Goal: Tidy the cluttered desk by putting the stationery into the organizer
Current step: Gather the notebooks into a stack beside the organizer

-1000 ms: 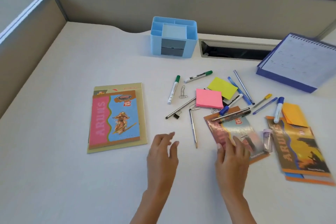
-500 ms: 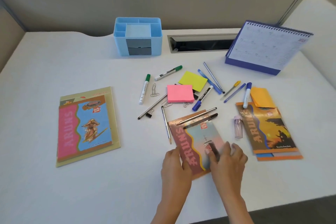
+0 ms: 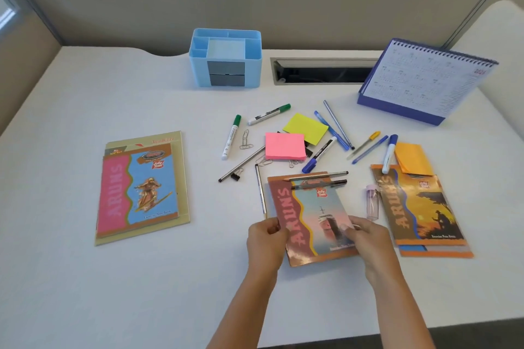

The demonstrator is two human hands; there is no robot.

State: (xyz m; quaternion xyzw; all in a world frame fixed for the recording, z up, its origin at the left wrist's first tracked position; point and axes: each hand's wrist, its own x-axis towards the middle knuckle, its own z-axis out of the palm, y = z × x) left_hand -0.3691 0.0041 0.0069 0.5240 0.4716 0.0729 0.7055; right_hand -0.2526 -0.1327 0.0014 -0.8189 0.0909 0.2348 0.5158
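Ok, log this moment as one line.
left hand, right hand: hold ship notebook | two pens: on its far end | organizer: far side, untouched

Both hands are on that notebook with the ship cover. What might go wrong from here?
Two pens lie across the far end of the notebook gripped by the left hand and right hand; lifting or tilting it would probably roll them off. The small clear tube beside its right edge might get knocked.
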